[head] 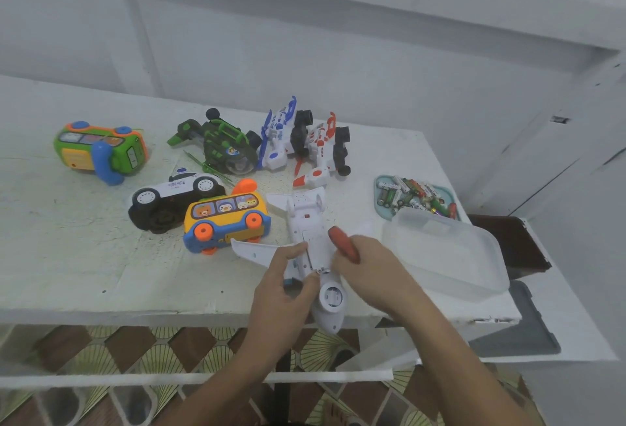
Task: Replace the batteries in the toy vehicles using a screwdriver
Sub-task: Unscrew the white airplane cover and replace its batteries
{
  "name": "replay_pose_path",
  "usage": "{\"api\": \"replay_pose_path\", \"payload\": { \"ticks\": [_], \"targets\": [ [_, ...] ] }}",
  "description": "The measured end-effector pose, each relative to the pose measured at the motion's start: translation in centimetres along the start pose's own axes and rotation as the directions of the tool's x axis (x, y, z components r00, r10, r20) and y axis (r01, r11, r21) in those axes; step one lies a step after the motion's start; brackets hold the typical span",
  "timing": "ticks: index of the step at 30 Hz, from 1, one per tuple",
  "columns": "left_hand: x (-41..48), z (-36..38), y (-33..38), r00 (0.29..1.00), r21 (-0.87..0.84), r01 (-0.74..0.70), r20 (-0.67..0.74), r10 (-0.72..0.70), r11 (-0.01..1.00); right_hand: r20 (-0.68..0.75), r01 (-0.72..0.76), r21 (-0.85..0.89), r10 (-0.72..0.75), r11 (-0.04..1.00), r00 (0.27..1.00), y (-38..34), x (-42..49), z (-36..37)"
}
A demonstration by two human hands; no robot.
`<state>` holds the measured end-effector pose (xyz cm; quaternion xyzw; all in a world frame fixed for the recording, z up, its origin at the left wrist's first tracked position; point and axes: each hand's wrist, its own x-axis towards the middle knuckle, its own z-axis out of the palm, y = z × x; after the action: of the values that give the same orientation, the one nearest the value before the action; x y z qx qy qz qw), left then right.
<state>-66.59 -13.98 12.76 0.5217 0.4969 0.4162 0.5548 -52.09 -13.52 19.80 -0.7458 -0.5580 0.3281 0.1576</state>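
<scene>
So the white toy airplane is lying belly-up at the near edge of the white table, a bit right of the middle, with its nose poking out over the edge toward the person. The left hand grips the body from the left, thumb lying on the underside beside the long belly panel and fingers curled round underneath. The right hand is wrapped around the orange-red handle of the screwdriver, which angles down toward the belly of the plane (the shaft and tip are hidden by the hand, so I can't tell if it's actually on a screw).

The other toys are left of and beyond the plane:
- yellow bus on its side, just left of the plane's wing
- police car tipped over, touching the bus
- green stunt car, blue-and-white racer and red-and-white racer bunched along the far side
- green phone-bus toy off at the far left

On the right, a teal tray holds a pile of batteries, and a clear plastic box sits just on the near side of it.
</scene>
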Motion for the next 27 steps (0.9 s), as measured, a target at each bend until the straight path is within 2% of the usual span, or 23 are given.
{"api": "replay_pose_path", "payload": {
  "ticks": [5,10,15,18,20,22,27],
  "targets": [
    [0.1,0.0,-0.1,1.0,0.011,0.022,-0.005,-0.021,1.0,-0.049,0.027,-0.046,-0.029,0.999,0.998,-0.7,0.2,0.5],
    [0.0,0.1,0.1,1.0,-0.008,0.028,-0.006,-0.028,1.0,0.064,0.018,0.024,-0.02,1.0,0.998,-0.5,0.9,-0.5],
    [0.0,0.0,0.3,0.999,-0.009,0.051,-0.005,-0.051,0.999,0.249,-0.105,0.216,0.049,0.971,0.967,0.1,2.3,-3.1],
    [-0.1,0.0,0.7,0.998,-0.004,0.06,0.011,-0.06,0.998,0.22,-0.125,0.234,0.073,0.964,0.973,0.5,4.7,-6.0],
    [-0.1,0.0,0.9,0.998,0.009,0.064,0.008,-0.065,0.998,0.114,-0.123,0.137,0.108,0.983,0.988,0.6,7.1,-8.1],
    [0.0,0.1,0.9,0.997,0.032,0.073,0.0,-0.073,0.997,0.035,-0.106,-0.051,0.108,0.993,0.994,0.4,9.4,-9.7],
    [0.1,0.2,1.1,0.997,0.063,0.074,-0.02,-0.072,0.995,0.073,-0.091,-0.368,0.126,0.925,0.989,-0.6,13.3,-9.9]
  ]
}}
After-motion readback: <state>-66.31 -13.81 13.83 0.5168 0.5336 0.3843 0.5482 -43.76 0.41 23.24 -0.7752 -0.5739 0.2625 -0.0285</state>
